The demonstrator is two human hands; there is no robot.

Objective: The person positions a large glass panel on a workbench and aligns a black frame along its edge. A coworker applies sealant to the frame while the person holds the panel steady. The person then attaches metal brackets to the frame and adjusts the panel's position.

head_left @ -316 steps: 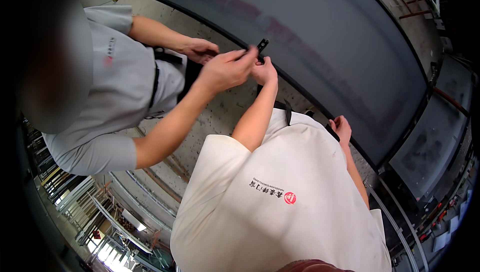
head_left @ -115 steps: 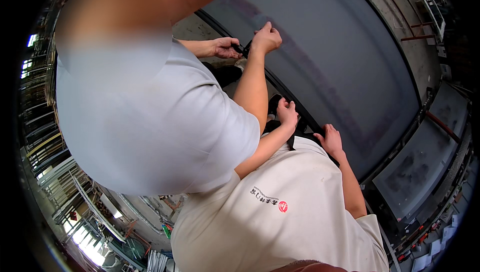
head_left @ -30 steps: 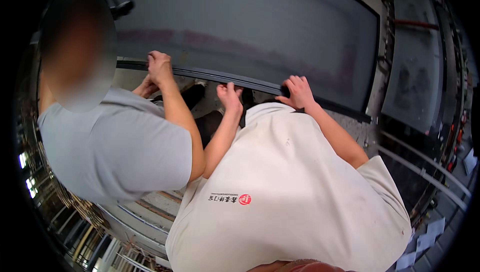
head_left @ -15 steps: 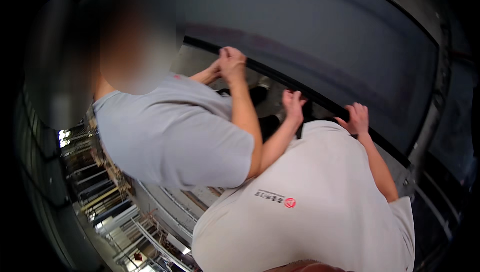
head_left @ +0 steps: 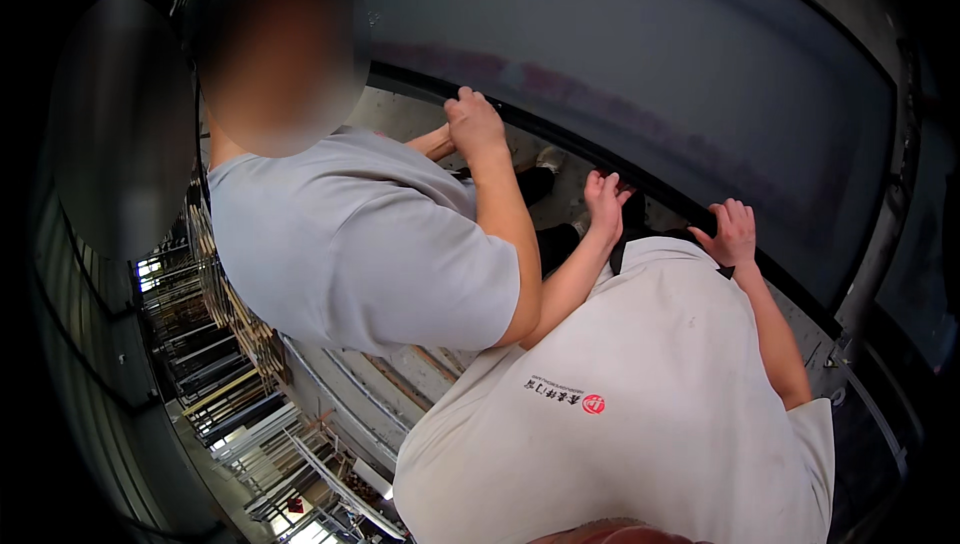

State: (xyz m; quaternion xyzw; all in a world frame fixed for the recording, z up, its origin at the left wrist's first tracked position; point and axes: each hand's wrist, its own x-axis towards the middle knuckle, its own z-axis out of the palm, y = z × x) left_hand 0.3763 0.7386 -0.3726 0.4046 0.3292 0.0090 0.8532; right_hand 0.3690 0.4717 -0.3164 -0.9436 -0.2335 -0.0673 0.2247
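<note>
A large dark grey panel (head_left: 640, 54) with a black frame edge (head_left: 560, 139) slants across the view in front of me. My left hand (head_left: 606, 206) is at the near side of that edge, its fingers bent against it and partly hidden. Farther right, my right hand (head_left: 732, 234) grips the same edge, fingers over the top and thumb on the near side. To my left, a co-worker in a grey T-shirt (head_left: 380, 244) has one hand (head_left: 476, 126) closed at the edge. That person's other hand is mostly hidden behind it.
Racks of long bars and profiles (head_left: 240, 384) stand at the lower left. Metal rails (head_left: 350, 404) run along the floor behind the co-worker. A metal frame post (head_left: 865, 274) borders the panel's right end. The co-worker's shoe (head_left: 550, 157) shows below the panel edge.
The whole view has shifted slightly, and panel and hands now appear a little farther right. The co-worker's near hand has turned and closed lower at the edge. My hands stay at the edge.
</note>
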